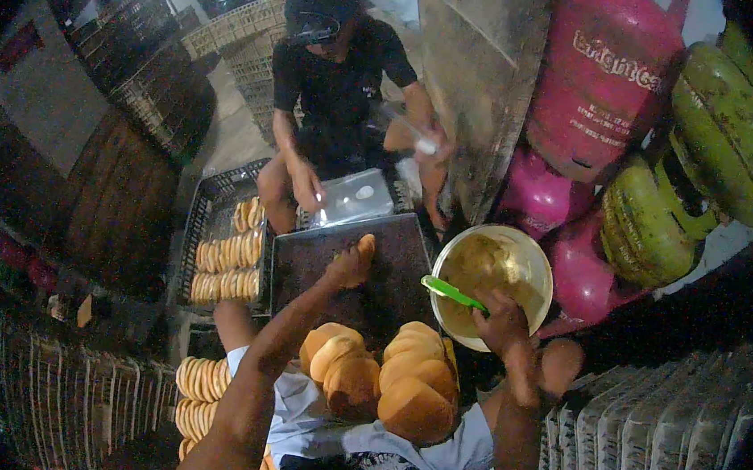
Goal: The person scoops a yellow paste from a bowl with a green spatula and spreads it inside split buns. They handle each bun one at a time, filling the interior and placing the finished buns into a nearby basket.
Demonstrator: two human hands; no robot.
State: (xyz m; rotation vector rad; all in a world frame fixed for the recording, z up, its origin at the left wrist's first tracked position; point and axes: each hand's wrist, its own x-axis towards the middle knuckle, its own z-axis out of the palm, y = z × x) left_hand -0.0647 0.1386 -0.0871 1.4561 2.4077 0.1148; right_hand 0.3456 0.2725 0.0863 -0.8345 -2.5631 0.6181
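My left hand is closed around a small piece of bread over the dark flat tray. In my right hand is a green spatula, its pale-smeared end pointing left above the rim of a white bucket. Yellowish spread coats the inside of that bucket. Two rows of round golden buns rest close in front of me, between my forearms, near my lap.
Across the tray a co-worker handles clear plastic bags. A black crate holds rows of buns; more sliced buns stand at lower left. Pink gas cylinders and green ones stand right. Stacked trays fill the lower right.
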